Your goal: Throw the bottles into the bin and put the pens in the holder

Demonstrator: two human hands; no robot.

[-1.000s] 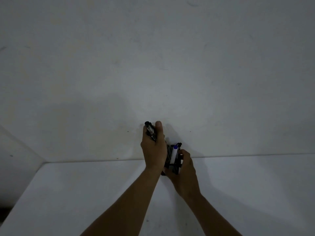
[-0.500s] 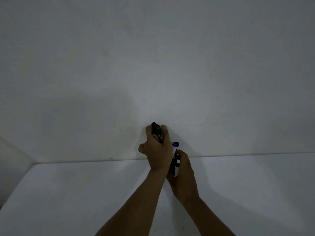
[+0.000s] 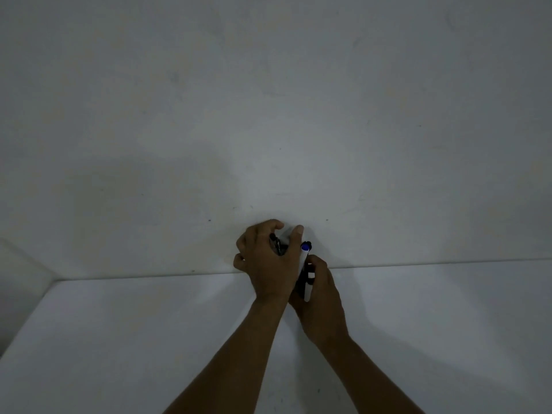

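My left hand [image 3: 268, 264] is at the back of the white table, against the wall, with its fingers curled around a dark pen [image 3: 276, 245] whose upper end shows between thumb and fingers. Just right of it, my right hand [image 3: 321, 294] wraps a black pen holder [image 3: 307, 282], mostly hidden behind both hands. A white marker with a blue cap [image 3: 305, 249] stands upright in the holder. No bottles or bin are in view.
The white table [image 3: 119, 339] runs to a plain white wall [image 3: 268, 115]; its left edge slants down at the far left. The scene is dim.
My left hand has lowered and rolled over, bringing the dark pen's tip down closer to the holder. My right hand stays on the holder.
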